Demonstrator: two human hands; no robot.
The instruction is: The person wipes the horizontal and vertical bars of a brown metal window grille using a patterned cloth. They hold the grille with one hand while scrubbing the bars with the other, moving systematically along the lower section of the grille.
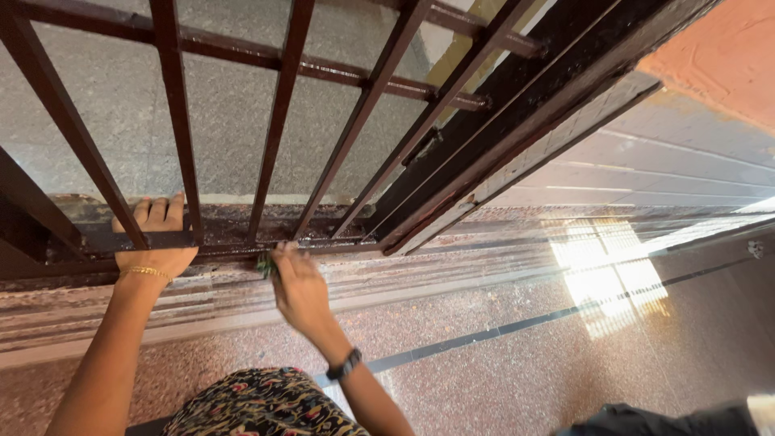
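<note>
A dark brown metal grille gate point(282, 97) with vertical bars stands before me. My left hand point(156, 238) grips its bottom rail point(218, 238), fingers curled over the top between two bars; a gold bracelet is on that wrist. My right hand point(297, 278) presses a small green scrubbing pad point(265, 265) against the lower edge of the same rail, fingers closed around it. A black band sits on my right wrist. Most of the pad is hidden by my fingers.
Below the gate runs a wet, speckled stone step point(452, 266), then a polished reddish floor point(565, 355) with a bright sun patch point(605, 274). A white tiled wall point(670, 161) rises at right. Patterned fabric point(258, 404) covers my lap.
</note>
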